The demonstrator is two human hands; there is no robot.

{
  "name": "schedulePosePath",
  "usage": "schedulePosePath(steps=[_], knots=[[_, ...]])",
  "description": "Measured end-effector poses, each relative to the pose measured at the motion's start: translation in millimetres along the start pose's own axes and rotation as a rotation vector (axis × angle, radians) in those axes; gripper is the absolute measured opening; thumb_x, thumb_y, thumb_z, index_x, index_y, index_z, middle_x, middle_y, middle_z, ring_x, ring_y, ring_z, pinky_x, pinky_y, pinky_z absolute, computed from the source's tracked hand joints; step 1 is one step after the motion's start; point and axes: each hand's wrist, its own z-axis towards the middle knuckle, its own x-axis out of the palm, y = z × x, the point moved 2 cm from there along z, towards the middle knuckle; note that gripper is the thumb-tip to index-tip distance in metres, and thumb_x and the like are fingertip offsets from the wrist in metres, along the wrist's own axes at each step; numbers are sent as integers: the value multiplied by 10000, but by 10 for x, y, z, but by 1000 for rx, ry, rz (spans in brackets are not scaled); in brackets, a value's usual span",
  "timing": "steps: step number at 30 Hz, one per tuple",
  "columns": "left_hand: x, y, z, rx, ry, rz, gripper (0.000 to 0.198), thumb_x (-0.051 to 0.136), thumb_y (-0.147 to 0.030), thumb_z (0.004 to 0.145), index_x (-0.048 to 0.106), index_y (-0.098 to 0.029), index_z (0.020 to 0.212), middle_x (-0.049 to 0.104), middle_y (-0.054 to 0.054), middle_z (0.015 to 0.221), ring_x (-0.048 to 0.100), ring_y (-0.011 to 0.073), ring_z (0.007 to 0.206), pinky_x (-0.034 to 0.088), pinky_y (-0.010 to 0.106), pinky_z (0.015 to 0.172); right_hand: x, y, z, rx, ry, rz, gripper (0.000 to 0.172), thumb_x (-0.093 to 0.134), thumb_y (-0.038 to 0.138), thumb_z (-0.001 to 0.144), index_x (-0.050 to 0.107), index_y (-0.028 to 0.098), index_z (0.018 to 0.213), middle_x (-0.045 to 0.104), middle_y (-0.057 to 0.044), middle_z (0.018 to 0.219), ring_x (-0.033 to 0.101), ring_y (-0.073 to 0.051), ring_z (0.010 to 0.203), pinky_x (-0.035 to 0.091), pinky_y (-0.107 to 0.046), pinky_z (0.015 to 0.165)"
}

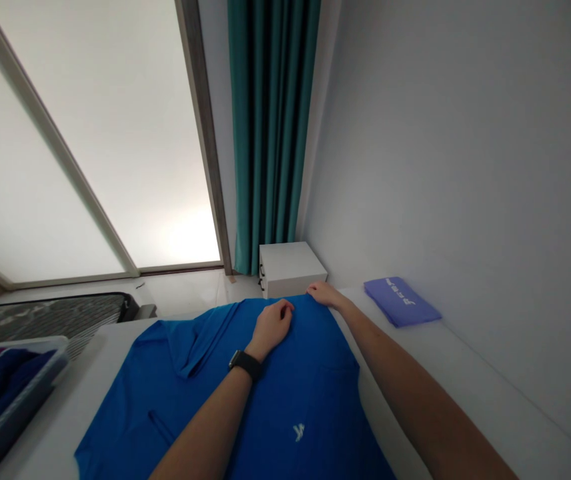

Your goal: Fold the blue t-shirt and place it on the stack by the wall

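Smooth blue fabric shirt (315, 393), rumpled, long axis unclear!
Right hand (320, 292) pinches its twelve-o'clock edge; left hand (271, 327) curls, grip unclear.

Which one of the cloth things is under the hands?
The bright blue shirt, spread out beneath the left hand and right hand. The purple cloth lies folded by the wall, and the dark blue cloth is bunched in the bin.

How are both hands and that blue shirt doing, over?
Left hand curled on the blue shirt, right hand at its far edge; grips unclear. Shirt spread out, creased. Folded purple bundle apart from it, by the wall.
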Motion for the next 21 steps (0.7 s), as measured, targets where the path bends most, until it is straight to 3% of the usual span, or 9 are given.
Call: schedulePosePath(steps=[5,9,12,16,21], knots=[[3,18,5,-2,-23,-56,220,446,-192,902,666,-209,901,664,10,732,593,166,658,378,257,640,-76,103,-209,-82,-114,139,368,399,195,902,764,166,940,761,-64,971,680,-198,919,493,-281,822],[-2,25,-3,-13,-59,-122,235,441,-176,901,619,-196,1054,606,-16,671,581,158,623,379,247,612,-158,239,-583,-179,-241,210,376,380,240,938,723,173,1076,709,-90,1141,634,-209,1056,459,-338,945],[-22,15,-9,-16,-132,-145,291,446,-157,896,567,-178,1160,611,-12,718,598,157,664,395,241,632,-119,345,-924,-379,-342,245,333,413,271,951,721,199,1057,713,-87,1081,632,-210,1021,455,-349,939],[-30,-20,-17,-54,-112,-21,292,457,-166,902,602,-177,1155,647,6,729,622,171,696,402,256,661,89,415,-1231,-501,-268,83,253,486,223,932,734,208,982,721,-77,1004,615,-221,990,415,-395,953],[-2,-99,-52,6,5,256,298,496,-249,919,648,-200,1170,726,56,823,663,225,799,397,323,775,194,458,-1291,-515,-143,-37,228,505,186,913,731,213,907,715,-69,970,611,-216,967,391,-396,960]])
